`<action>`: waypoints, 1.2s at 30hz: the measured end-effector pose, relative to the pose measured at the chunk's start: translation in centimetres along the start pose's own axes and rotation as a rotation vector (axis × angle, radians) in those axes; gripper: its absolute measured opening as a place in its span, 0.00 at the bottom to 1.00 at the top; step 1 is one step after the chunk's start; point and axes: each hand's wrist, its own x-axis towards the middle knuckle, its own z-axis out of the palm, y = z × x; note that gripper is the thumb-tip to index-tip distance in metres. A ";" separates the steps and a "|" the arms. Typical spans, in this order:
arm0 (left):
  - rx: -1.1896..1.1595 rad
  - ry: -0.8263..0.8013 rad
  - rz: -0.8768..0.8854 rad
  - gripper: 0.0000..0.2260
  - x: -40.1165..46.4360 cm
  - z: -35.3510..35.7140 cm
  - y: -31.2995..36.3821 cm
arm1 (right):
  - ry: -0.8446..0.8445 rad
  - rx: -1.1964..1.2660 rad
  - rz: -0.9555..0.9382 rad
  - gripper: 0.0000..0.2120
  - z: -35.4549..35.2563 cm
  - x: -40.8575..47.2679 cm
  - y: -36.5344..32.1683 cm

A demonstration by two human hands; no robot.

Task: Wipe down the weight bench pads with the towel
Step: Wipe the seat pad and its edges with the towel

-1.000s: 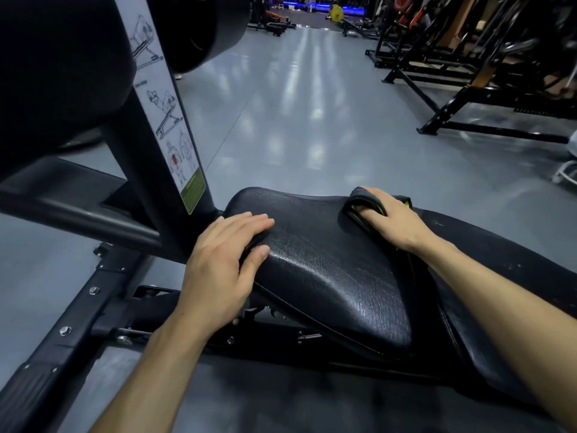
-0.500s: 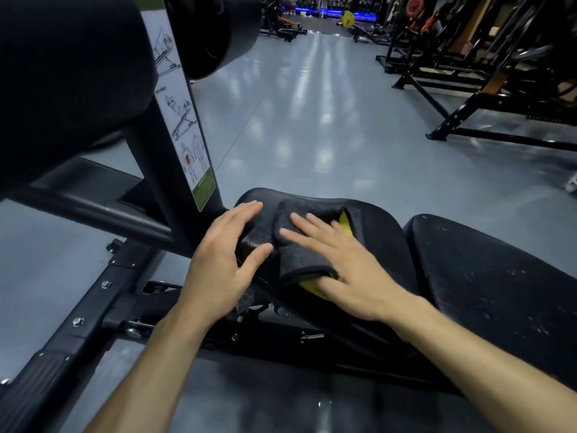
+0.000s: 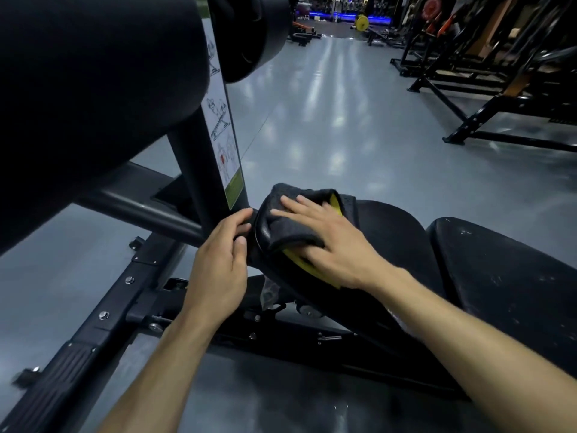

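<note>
Head view. The towel [image 3: 299, 226], dark grey with a yellow underside showing at its near and far edges, lay folded over the narrow front end of the seat pad [image 3: 384, 245], draped down the pad's near side. The right hand [image 3: 331, 245] lay flat on top of the towel with its fingers straight and slightly spread, pointing toward the pad's front tip, pressing the cloth against the pad; the towel sat directly under the palm and fingers and extended beyond the fingertips. The left hand [image 3: 221, 260] rested at the pad's front edge, just left of the towel, fingers loosely bent against the pad's rim and thumb lying along its side; whether it touched the towel itself could not be told. The two hands were close together, with the front tip of the pad between them. To the right, a second pad, the back pad [image 3: 505, 276], showed pale scuff marks and lay apart from both hands. A black upright post [image 3: 199, 170] carrying a white instruction label [image 3: 223, 142] stood just beyond the left hand, with a large black roller pad [image 3: 93, 98] above it. Grey floor [image 3: 343, 126] lay beyond.
</note>
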 end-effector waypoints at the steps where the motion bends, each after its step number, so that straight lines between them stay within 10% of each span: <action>1: -0.004 -0.004 0.000 0.21 0.1 0.0 -0.1 | 0.010 0.002 0.038 0.29 -0.5 1.1 0.6; 6: -0.049 0.032 0.008 0.20 -0.4 -0.2 0.0 | 0.102 -0.104 0.337 0.17 -0.9 7.5 -0.3; 14: -0.162 0.215 0.026 0.17 -0.7 -0.5 0.1 | 0.021 -0.363 -0.046 0.39 2.8 -4.7 -4.0; 22: -0.066 -0.026 0.130 0.16 -3.9 -0.4 2.8 | 0.199 -0.365 0.386 0.46 1.7 -16.3 -2.9; 36: -0.050 -0.225 0.248 0.15 -7.1 4.2 9.5 | 0.116 -0.368 0.417 0.42 1.0 -16.1 -2.9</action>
